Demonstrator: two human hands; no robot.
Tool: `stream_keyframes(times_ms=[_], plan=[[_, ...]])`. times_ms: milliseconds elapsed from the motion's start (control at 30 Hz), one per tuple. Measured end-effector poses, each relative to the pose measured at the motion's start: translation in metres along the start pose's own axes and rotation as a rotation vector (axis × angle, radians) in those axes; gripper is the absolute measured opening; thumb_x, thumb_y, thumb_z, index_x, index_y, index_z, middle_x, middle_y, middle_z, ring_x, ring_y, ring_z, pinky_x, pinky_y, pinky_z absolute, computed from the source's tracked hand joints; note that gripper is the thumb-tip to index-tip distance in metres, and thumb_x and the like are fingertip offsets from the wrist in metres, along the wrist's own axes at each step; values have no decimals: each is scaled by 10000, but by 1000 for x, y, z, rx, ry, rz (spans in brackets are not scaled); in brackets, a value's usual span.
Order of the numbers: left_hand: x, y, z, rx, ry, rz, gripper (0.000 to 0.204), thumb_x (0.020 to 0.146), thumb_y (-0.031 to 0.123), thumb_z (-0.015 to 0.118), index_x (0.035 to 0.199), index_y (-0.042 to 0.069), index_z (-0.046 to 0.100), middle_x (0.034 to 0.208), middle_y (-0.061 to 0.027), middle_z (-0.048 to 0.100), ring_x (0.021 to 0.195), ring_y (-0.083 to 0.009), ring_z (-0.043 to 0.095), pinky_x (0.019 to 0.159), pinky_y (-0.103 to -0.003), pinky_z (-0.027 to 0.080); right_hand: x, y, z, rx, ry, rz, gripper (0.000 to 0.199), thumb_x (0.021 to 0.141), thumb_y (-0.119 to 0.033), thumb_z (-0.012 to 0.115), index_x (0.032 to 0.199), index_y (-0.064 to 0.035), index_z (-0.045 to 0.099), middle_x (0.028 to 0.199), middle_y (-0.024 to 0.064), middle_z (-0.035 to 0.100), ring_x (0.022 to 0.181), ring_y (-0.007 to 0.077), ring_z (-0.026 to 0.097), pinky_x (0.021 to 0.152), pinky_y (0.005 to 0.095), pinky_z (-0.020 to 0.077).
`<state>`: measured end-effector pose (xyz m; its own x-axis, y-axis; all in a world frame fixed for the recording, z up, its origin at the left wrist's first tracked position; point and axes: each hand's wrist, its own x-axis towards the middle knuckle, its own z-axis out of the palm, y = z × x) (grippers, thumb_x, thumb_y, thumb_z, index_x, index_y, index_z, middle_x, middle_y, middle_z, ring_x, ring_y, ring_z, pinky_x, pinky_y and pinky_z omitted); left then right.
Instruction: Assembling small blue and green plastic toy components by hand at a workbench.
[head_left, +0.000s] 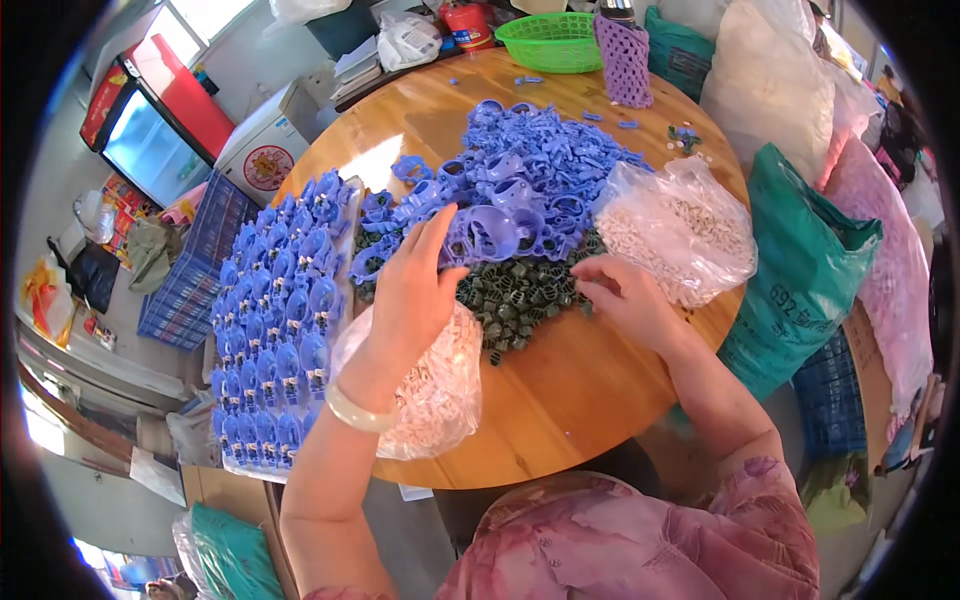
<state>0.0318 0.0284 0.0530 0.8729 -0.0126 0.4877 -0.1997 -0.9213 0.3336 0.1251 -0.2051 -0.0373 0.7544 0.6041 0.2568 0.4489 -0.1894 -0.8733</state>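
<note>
My left hand (412, 290), a pale bangle on its wrist, has its fingers stretched and the thumb apart. They are beside a large blue plastic piece with a round opening (492, 235), at the front of a heap of blue plastic parts (545, 150). Whether they touch that piece I cannot tell. At the right edge of a pile of small dark green pieces (515, 300), my right hand (628, 300) has curled fingers, thumb and forefinger close together. Anything between those fingertips is too small to make out.
Left on the round wooden table (560, 400), blue parts stand in rows on a tray (275, 330). Clear bags of small pale pieces lie near my left forearm (430, 390) and at right (680, 230). Behind are a green basket (550, 42) and a purple-covered flask (625, 65).
</note>
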Motion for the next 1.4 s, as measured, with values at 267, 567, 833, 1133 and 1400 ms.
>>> stream_keyframes(times_ms=[267, 567, 833, 1133, 1400], plan=[[-50, 43, 49, -288, 22, 2, 608, 711, -30, 671, 1268, 24, 432, 1108, -170, 555, 960, -318, 588, 774, -369, 498, 3, -1, -7, 599, -104, 190, 338, 871, -121, 571, 1191, -37, 502, 875, 46, 601, 619, 92, 591, 501, 230, 505], [-51, 37, 60, -1346, -412, -442, 522, 896, 252, 567, 1313, -3, 384, 1235, -121, 508, 1055, -207, 551, 953, -340, 408, 7, -7, -5, 142, 75, -81, 267, 857, -35, 559, 1122, -63, 579, 849, 36, 631, 645, 85, 581, 547, 230, 469], [-50, 36, 72, -1701, -475, -587, 452, 932, 271, 485, 1239, -59, 448, 1132, -121, 578, 1038, -236, 574, 924, -380, 454, 6, -28, -15, -374, 61, -409, 324, 804, 5, 588, 1119, -71, 585, 953, 110, 629, 822, 203, 612, 704, 281, 480], [-55, 15, 80, -1947, -235, -655, 317, 891, 85, 509, 1163, -78, 496, 1084, -172, 597, 1052, -308, 577, 937, -405, 460, -15, 9, -20, -341, 139, -205, 204, 774, -121, 632, 974, -93, 600, 870, 90, 590, 709, 255, 597, 601, 358, 472], [-59, 12, 85, -1924, -194, -670, 321, 858, 1, 521, 1168, -74, 496, 1088, -181, 596, 1050, -292, 580, 911, -366, 476, -32, 15, -6, -678, 88, -327, 100, 740, -138, 641, 792, -70, 589, 803, 81, 546, 794, 283, 572, 657, 356, 458]])
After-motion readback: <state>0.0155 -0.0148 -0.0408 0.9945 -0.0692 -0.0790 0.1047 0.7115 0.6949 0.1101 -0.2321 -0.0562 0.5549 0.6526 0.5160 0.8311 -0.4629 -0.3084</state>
